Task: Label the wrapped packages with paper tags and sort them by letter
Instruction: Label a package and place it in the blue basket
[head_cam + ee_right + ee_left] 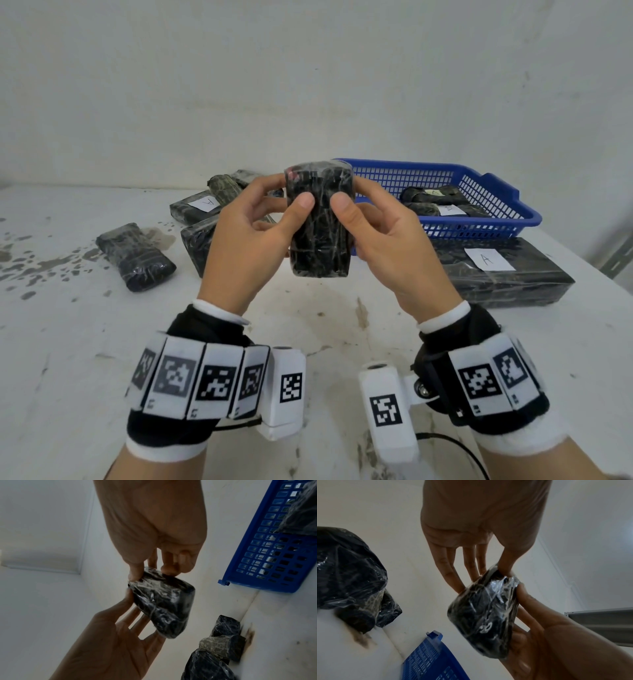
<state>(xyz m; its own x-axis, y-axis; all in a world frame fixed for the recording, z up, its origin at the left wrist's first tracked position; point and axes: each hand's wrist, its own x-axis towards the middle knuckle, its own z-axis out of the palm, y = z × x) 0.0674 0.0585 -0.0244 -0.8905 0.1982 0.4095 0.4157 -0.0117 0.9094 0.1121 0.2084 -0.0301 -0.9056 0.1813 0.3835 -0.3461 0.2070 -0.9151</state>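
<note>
Package between both hands' fingers

White table (stained) — wrapped packages, blue basket on it.

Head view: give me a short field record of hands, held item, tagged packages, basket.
left hand: grips held package
right hand: grips held package
held package: black, film-wrapped, upright above the table, no tag visible
A-tagged packages: large one at right, smaller one behind the left hand
basket: blue, holds tagged packages, letters unreadable
</note>
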